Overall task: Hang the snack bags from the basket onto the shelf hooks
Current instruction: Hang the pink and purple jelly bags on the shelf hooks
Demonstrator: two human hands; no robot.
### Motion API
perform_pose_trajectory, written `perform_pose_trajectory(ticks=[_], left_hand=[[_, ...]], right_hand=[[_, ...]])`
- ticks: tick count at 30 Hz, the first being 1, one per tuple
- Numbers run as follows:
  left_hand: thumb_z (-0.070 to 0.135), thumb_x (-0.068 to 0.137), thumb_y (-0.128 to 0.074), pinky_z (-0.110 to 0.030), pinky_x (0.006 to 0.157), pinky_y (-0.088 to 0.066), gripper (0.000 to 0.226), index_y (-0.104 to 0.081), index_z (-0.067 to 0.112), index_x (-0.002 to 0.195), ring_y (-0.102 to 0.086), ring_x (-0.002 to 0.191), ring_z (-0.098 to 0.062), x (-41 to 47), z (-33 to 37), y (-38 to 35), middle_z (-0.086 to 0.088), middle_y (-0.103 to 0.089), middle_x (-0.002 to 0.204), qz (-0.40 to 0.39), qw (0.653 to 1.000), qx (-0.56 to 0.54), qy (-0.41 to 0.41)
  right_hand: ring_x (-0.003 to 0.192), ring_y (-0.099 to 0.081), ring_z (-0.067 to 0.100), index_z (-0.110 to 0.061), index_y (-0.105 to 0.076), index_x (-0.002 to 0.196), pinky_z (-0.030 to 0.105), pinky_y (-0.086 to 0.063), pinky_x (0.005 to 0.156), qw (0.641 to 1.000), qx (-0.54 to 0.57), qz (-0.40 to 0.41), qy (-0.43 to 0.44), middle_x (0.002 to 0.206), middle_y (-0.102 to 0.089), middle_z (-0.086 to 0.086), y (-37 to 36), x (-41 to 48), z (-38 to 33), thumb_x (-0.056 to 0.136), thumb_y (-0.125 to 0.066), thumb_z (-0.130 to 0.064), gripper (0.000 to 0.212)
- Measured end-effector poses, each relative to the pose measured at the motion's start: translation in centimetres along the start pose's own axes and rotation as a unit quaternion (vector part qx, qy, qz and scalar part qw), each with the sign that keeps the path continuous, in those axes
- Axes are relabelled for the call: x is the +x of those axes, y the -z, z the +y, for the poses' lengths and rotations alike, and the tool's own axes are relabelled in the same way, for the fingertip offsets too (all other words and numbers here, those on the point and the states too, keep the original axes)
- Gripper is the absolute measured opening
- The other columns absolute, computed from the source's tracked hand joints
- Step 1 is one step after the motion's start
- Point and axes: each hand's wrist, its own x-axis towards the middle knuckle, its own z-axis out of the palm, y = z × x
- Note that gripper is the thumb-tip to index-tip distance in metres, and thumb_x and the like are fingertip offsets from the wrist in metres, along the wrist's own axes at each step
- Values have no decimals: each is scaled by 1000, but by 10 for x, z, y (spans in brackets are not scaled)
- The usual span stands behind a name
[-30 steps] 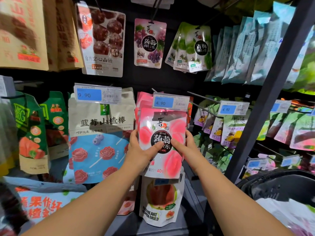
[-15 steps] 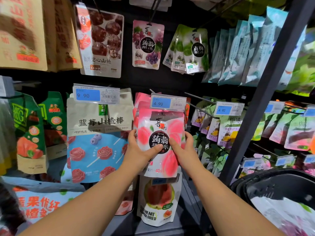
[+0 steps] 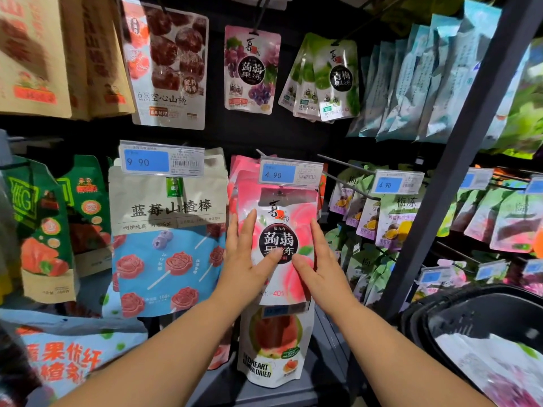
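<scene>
The pink peach snack bag [image 3: 282,239] hangs at the middle of the shelf, under the 4.90 price tag [image 3: 289,174]. The left hand [image 3: 245,259] and right hand [image 3: 320,265] flank it, each grip apart with straight fingers touching its front. The basket [image 3: 435,306] sits low, by the shelf's right edge.

The pink snack bag [image 3: 293,207] is glossy plastic film with light glare on it; the lollipop bag [image 3: 167,218] beside it looks matt and papery; the price tag sleeve [image 3: 289,173] is clear shiny plastic; the shelf post [image 3: 452,171] looks like dark matt metal; the basket [image 3: 484,312] is smooth black plastic.
</scene>
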Motion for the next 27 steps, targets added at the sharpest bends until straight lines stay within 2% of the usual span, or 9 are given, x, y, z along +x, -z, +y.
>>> perform_pose_trajectory(ticks=[3,5,9,12,15,18,20,22,27], left_hand=[[75,60,-49,-42,119,-8,89,4,70,130,3,143,1,0,-7,4,25,14,155,-10,999,34,1],[76,58,-49,-44,120,-8,91,6,70,130,4,147,-4,-1,-12,7,28,15,150,-17,999,40,5],[78,59,-52,-42,118,-4,92,9,77,129,17,140,5,1,-24,11,27,20,152,-46,998,33,3],[79,58,-57,-45,118,-6,96,14,83,123,17,147,-5,7,-31,15,20,26,157,-71,996,49,-4],[82,54,-59,-46,119,-7,102,13,79,126,18,147,-7,16,-37,18,15,29,159,-98,993,62,1],[77,62,-71,-48,119,-8,106,11,73,129,19,142,-3,22,-38,16,12,29,159,-102,992,68,10],[68,66,-69,-50,119,-8,102,12,73,127,18,146,-10,24,-39,13,11,29,159,-102,992,66,19],[63,68,-69,-52,119,-8,100,13,76,125,17,149,-16,27,-41,9,12,30,158,-97,993,60,24],[46,81,-75,-52,118,-8,100,9,71,130,18,149,-16,38,-43,3,8,29,160,-85,994,44,46]], right_hand=[[135,-17,-7,-56,5,150,29,-24,112,999,18,-28,-7,149,-16,-28,-2,1,1,95,-56,-48,83],[135,-19,-5,-56,7,150,27,-23,110,999,21,-45,-11,147,-16,-30,-3,1,1,92,-62,-48,91],[140,-18,-3,-61,9,146,30,-24,114,997,32,-70,-16,153,-13,-31,-3,6,4,85,-70,-52,101],[139,-17,-4,-60,9,147,29,-23,112,996,17,-81,-17,149,-13,-35,2,11,6,80,-73,-54,107],[145,-17,1,-63,8,146,30,-24,113,996,2,-84,-6,161,-10,-24,5,19,9,80,-76,-51,108],[148,-10,3,-66,10,139,27,-21,111,996,-18,-85,0,164,0,-19,5,27,12,81,-76,-49,105],[150,-9,4,-65,9,136,26,-19,111,996,-26,-84,1,165,2,-17,5,32,14,81,-76,-48,102],[150,-9,6,-61,8,140,24,-20,109,995,-37,-88,-6,165,4,-17,6,37,16,82,-75,-48,102],[150,-11,8,-57,11,146,24,-22,106,995,-40,-94,-10,166,4,-13,6,53,19,83,-75,-47,107]])
